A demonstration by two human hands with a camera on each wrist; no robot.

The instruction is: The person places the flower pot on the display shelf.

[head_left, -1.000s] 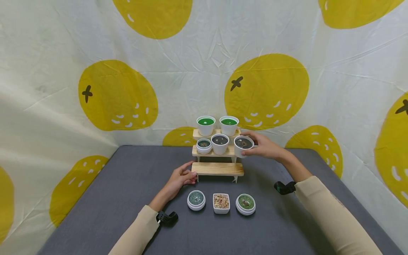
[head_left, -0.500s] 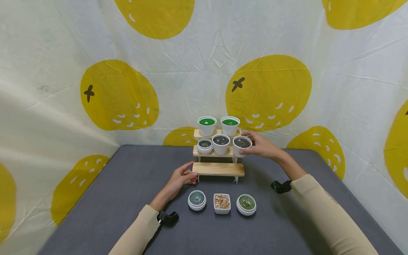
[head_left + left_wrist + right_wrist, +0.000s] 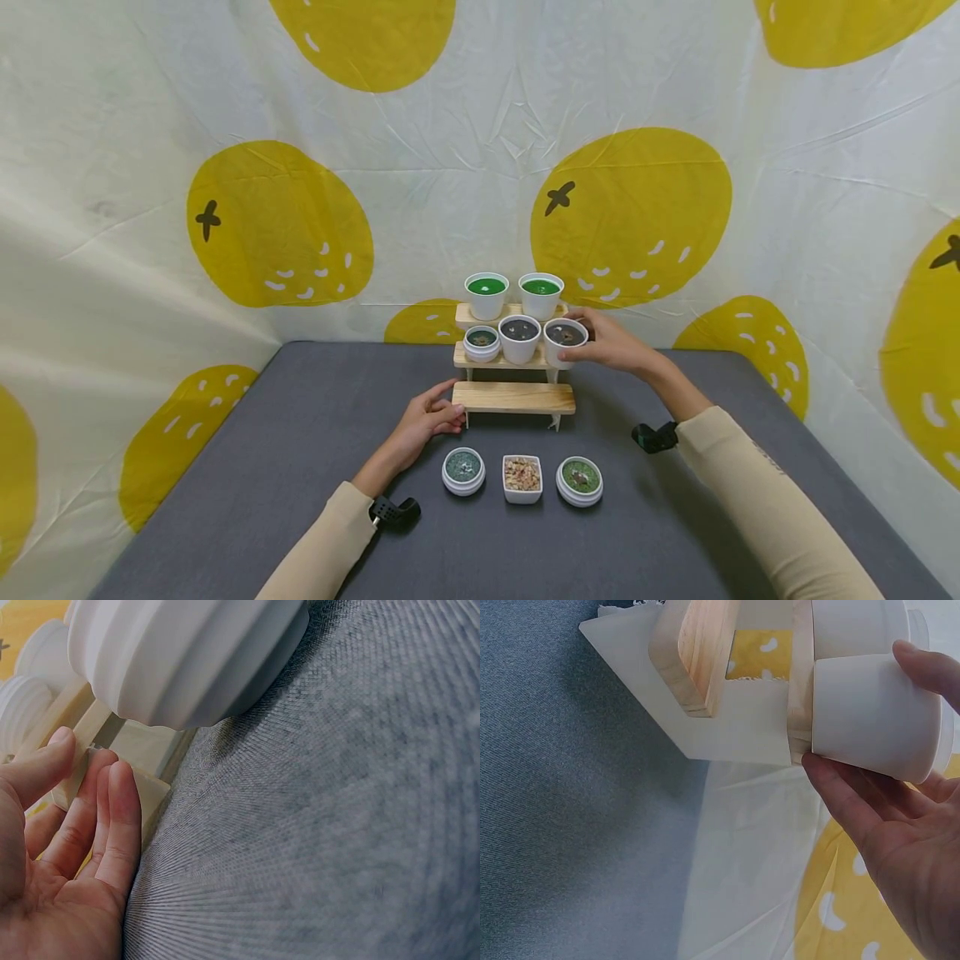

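Note:
In the head view a three-step wooden display stand (image 3: 517, 398) stands near the back of the table. My right hand (image 3: 617, 342) grips a white cup (image 3: 564, 335) with dark grey contents at the right end of the middle step. Its base is against the board (image 3: 801, 690) in the right wrist view, thumb on one side and fingers on the other. Left of it on that step are a similar dark-filled cup (image 3: 519, 330) and a low white ribbed jar (image 3: 481, 343). My left hand (image 3: 418, 427) holds the bottom step's left end between thumb and fingers.
Two white cups, a left one (image 3: 486, 297) and a right one (image 3: 540, 297), with green contents occupy the top step. Before the stand lie a blue-green-filled jar (image 3: 462, 472), a square dish (image 3: 522, 479) of chopped bits and a green-filled jar (image 3: 579, 481). A patterned curtain (image 3: 450, 208) hangs behind.
My right hand has moved the dark-filled cup a little left, up close to the other dark cup on the middle step. The left hand has stayed at the stand.

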